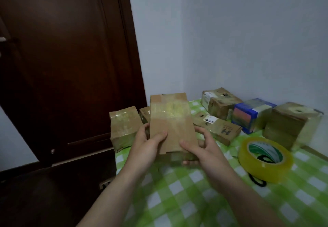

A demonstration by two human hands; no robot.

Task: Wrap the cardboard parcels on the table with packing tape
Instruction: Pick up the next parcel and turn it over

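held parcel: i see a brown cardboard parcel (170, 120) lifted above the near-left part of the table and tilted away from me, with a shiny band of tape across its upper half.
left hand: my left hand (147, 145) grips the parcel's lower left edge, thumb on the front face.
right hand: my right hand (204, 148) holds the lower right corner, thumb in front, fingers curled under the bottom.
surface: a green-and-white checked cloth (186, 191) covers the table.
tape: a yellowish packing tape roll (265, 159) lies flat on the cloth, right of my hands, resting on a black loop (257, 182).
other parcels: a taped box (124, 127) stands at the left edge; an h-marked box (218, 127), a labelled box (220, 102), a blue box (252, 115) and a tall box (291, 123) line the far side.
room: a dark wooden door (62, 67) fills the left; a pale wall (230, 31) stands behind the table.
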